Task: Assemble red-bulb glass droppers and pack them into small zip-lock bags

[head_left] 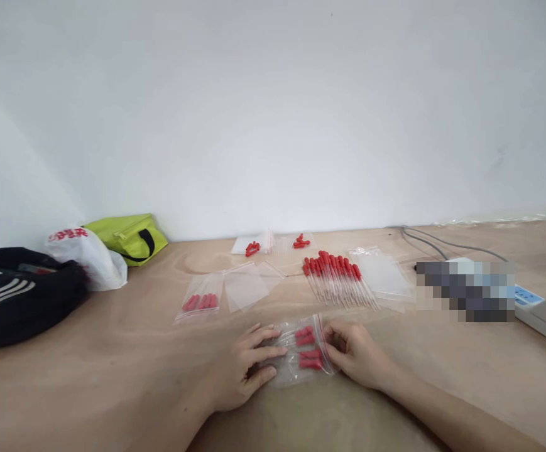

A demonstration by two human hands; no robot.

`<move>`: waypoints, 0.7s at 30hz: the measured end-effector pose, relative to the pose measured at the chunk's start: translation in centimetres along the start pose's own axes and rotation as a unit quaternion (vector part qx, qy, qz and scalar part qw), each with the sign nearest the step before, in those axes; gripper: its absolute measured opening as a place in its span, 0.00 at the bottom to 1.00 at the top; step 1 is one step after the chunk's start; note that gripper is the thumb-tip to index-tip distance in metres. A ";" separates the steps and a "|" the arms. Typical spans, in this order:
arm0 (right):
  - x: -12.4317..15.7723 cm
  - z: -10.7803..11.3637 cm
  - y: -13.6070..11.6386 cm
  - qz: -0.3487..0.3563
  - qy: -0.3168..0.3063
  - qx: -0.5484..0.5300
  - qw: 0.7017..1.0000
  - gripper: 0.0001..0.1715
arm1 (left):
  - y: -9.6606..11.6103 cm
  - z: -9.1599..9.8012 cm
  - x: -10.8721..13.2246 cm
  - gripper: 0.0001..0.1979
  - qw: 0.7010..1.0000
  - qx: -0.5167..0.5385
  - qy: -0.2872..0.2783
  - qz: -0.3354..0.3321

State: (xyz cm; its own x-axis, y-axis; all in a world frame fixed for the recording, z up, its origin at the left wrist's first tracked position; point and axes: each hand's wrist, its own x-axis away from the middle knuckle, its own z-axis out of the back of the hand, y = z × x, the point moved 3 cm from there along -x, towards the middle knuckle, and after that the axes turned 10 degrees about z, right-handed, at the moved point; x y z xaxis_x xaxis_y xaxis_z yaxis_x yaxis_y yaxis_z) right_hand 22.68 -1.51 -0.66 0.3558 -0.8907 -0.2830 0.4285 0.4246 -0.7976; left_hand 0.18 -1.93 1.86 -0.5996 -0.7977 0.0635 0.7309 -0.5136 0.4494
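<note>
- Bag [296,347] lies on table [112,351], toward the near edge, around mid-width; red-topped droppers [310,359] inside, in two clusters, tops toward the zip.
- Left hand [244,367]: fingers spread, relaxed, resting on the bag's left part; no grip.
- Right hand [360,355]: thumb and forefinger look pinched on the zip edge. Can't tell if the zip is sealed.
- Done, by the look of it: droppers inside this bag; second bag [200,298], left of mid-table, also shows red tops.
- Left: big loose pile [336,270] fanned out behind the right hand, red tops toward the back edge. Most droppers in view are unbagged, so likely early on.
- Flat bags [249,285] between second bag and pile; more clear bags [381,273] right of pile.
- Two small red groups [252,248] [301,242] at the back edge, beside or in clear plastic; can't tell.
- Left edge: black pouch [30,301], white sack [87,257], green case [131,238].
- Right edge: power strip [527,295], cables [426,237], pixelated patch.
</note>
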 end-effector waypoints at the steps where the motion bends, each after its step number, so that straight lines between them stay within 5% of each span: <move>1: -0.3 0.4 0.1 -0.004 0.010 0.015 1.000 0.05 | 0.1 0.1 0.0 0.18 1.000 -0.001 -0.002 0.004; 5: -3.2 2.7 0.5 -0.031 0.071 0.156 0.985 0.08 | 0.4 0.3 -0.1 0.17 1.000 -0.005 -0.005 0.011; 10: -8.0 3.1 0.7 -0.188 0.066 0.331 0.922 0.16 | -0.1 0.1 0.0 0.18 1.000 -0.001 -0.006 0.008; 15: -10.4 2.1 1.0 -0.234 0.071 0.340 0.908 0.26 | -0.3 0.0 0.0 0.18 1.000 -0.002 -0.009 0.010; 21: -11.0 2.0 1.7 -0.244 0.070 0.326 0.911 0.23 | 0.1 0.2 0.1 0.18 1.000 -0.009 -0.007 0.005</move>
State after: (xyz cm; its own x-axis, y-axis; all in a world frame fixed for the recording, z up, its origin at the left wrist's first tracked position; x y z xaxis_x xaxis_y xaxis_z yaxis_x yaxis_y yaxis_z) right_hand 21.19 9.32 2.12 -0.0983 -0.9918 -0.0819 0.9254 -0.0608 -0.3741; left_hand 0.12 -2.00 2.05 -0.5962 -0.7988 0.0801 0.7425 -0.5108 0.4333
